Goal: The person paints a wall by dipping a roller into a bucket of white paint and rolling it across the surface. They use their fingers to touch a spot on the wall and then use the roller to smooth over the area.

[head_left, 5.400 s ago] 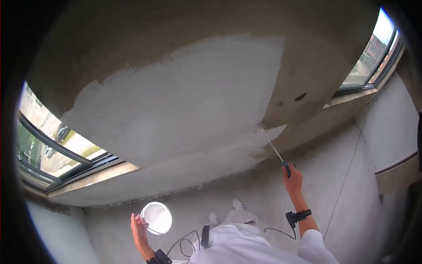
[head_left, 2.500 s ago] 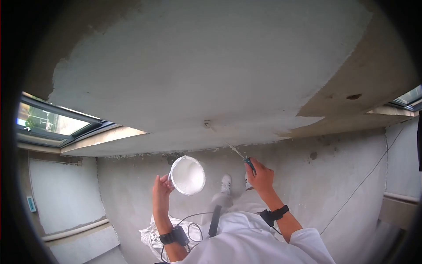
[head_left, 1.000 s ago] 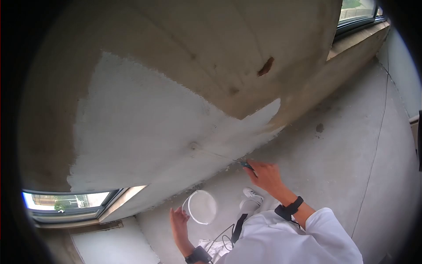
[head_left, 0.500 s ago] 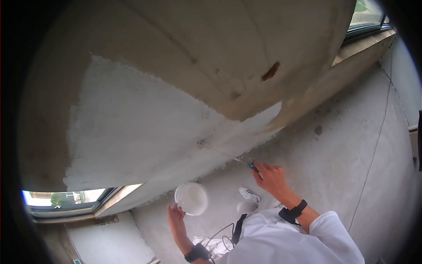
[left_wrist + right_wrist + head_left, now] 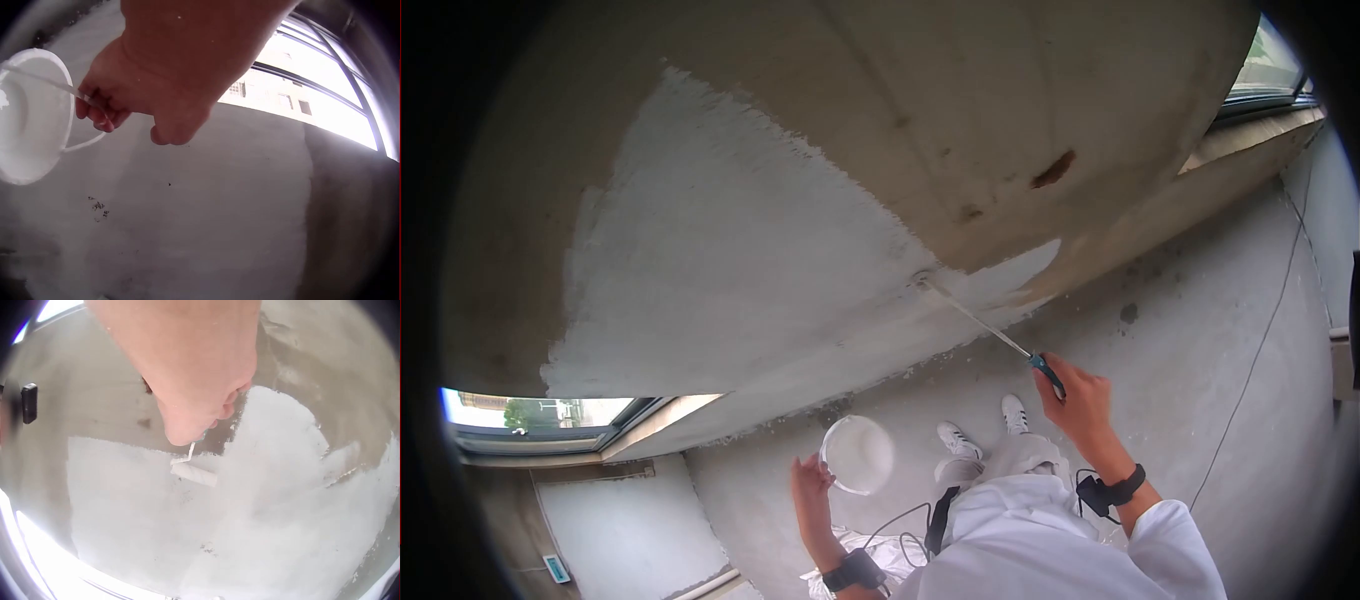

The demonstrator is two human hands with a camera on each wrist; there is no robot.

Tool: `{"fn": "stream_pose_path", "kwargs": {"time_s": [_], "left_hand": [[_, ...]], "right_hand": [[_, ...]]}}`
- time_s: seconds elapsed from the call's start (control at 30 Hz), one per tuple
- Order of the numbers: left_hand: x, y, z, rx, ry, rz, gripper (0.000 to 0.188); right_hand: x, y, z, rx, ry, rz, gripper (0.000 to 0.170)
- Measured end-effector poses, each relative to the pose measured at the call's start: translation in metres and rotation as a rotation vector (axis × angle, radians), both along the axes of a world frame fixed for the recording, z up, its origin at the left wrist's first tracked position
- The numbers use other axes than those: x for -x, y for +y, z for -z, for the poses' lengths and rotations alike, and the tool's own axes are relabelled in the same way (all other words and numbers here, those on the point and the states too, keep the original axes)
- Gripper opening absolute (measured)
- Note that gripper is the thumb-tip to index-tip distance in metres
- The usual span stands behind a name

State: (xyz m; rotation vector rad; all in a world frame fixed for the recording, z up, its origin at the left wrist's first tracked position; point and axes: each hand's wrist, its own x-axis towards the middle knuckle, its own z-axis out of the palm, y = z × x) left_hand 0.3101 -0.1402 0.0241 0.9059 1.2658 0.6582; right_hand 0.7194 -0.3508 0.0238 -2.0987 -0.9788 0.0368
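My right hand [image 5: 1083, 405] grips the blue-green handle of a paint roller [image 5: 975, 318]. The small white roller sleeve [image 5: 195, 474] lies against the wall, on white paint near the border with the bare brown part. From the left hand [image 5: 811, 490] hangs a white bucket [image 5: 887, 452], its fingers curled round the thin bail [image 5: 47, 80]. The bucket tilts so its white inside faces the head camera. A broad white painted patch [image 5: 700, 230] covers the middle of the wall, with brown plaster [image 5: 970, 100] above and to the right.
Windows with sills stand at the left [image 5: 550, 425] and right [image 5: 1265, 85]. A cable [image 5: 1250, 370] runs along the grey floor [image 5: 1160, 400]. White crumpled cloth or sacking [image 5: 890, 560] lies by the left forearm. A reddish hole [image 5: 1054, 169] marks the bare wall.
The roller went leftward across the painted patch earlier; in the last half second it has moved right and up toward the paint's edge. The bucket stays in the left hand. The head view has turned.
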Motion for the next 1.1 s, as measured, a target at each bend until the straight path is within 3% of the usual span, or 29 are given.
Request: {"fn": "stream_pose_path", "kwargs": {"time_s": [0.33, 0.53, 0.73, 0.83, 0.93, 1.1], "left_hand": [[0.011, -0.007, -0.006, -0.031, -0.015, -0.057, 0.048], [0.013, -0.006, -0.011, -0.028, -0.031, -0.144, 0.048], [0.011, -0.007, -0.001, -0.039, 0.057, -0.170, 0.043], [0.014, -0.006, 0.002, -0.041, 0.036, -0.152, 0.045], [0.017, -0.005, 0.004, -0.032, 0.008, -0.158, 0.046], [0.026, 0.000, 0.018, 0.037, -0.095, -0.182, 0.052]], "right_hand": [[0.055, 0.063, 0.010, -0.035, -0.040, -0.146, 0.019], [0.015, 0.011, 0.026, 0.102, 0.000, 0.040, 0.021], [-0.001, -0.041, 0.031, 0.153, 0.236, 0.296, 0.020], [0.005, -0.053, 0.033, 0.055, 0.325, 0.303, 0.022], [0.019, -0.061, 0.027, -0.009, 0.582, 0.320, 0.024], [0.064, -0.084, 0.051, -0.059, 0.729, 0.359, 0.027]]}}
